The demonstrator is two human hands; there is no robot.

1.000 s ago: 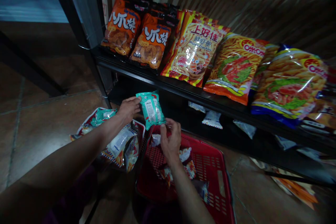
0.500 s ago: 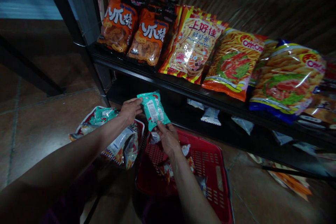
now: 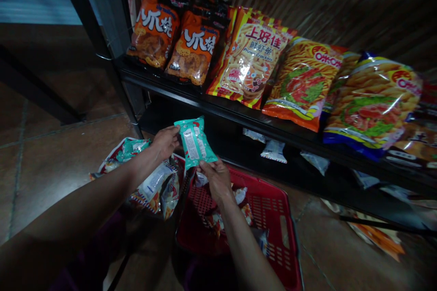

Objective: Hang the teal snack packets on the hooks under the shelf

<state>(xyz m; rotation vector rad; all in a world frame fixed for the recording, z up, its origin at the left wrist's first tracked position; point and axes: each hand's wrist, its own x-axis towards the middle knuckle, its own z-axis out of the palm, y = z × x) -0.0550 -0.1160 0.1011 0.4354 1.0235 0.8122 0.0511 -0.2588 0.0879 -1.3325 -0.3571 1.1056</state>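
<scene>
A small teal snack packet point(image 3: 194, 142) with a white label is held up in front of the lower shelf by both hands. My left hand point(image 3: 165, 142) grips its upper left edge with the fingers closed. My right hand point(image 3: 213, 177) pinches its bottom edge from below. Under the hands stands a red plastic basket point(image 3: 273, 232) with a few small packets in it. A second basket point(image 3: 136, 173) to its left is filled with teal and white packets.
A black shelf point(image 3: 239, 118) carries large bags: two orange ones point(image 3: 177, 41) at left, a prawn cracker bag point(image 3: 251, 61), then orange and blue bags point(image 3: 372, 104). Small white packets point(image 3: 275, 150) lie on the lower shelf. Brown tiled floor point(image 3: 51, 159) spreads to the left.
The teal packet has shifted slightly left and up between my hands. My right hand moved from the packet's side to under its bottom edge. The view has dropped a little.
</scene>
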